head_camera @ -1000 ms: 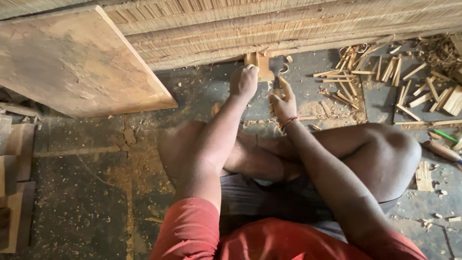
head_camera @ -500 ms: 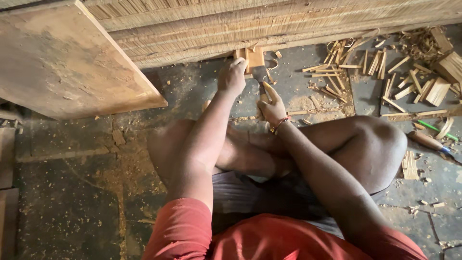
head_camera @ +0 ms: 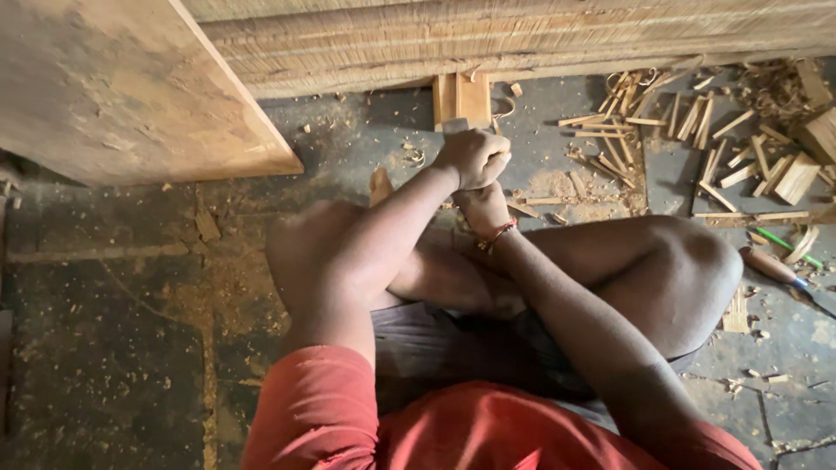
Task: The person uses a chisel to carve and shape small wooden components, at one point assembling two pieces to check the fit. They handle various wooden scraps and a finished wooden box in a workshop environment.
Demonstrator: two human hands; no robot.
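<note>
Dusty floor point(head_camera: 113, 348), strewn with shavings, runs up to a long stack of pale boards point(head_camera: 522, 43) across the back, and a big flat wooden panel point(head_camera: 113, 87) leans in at the upper left. The person sits cross-legged in a red shirt, arms stretched forward over the knees. The left hand point(head_camera: 475, 157) is clenched into a fist over something small, with a sliver of grey metal showing at its top; I cannot tell what the tool is. It sits right against a small upright wooden block point(head_camera: 461, 97) that stands at the foot of the boards. The right hand point(head_camera: 484, 209), a red thread bracelet at its wrist, is tucked just under the left; its fingers are hidden, so I cannot tell its grip. Half a second ago the two hands were apart, side by side; now they are stacked together. Off to the right lie scattered wood offcuts point(head_camera: 697, 139) and a wooden-handled chisel point(head_camera: 775, 265).
</note>
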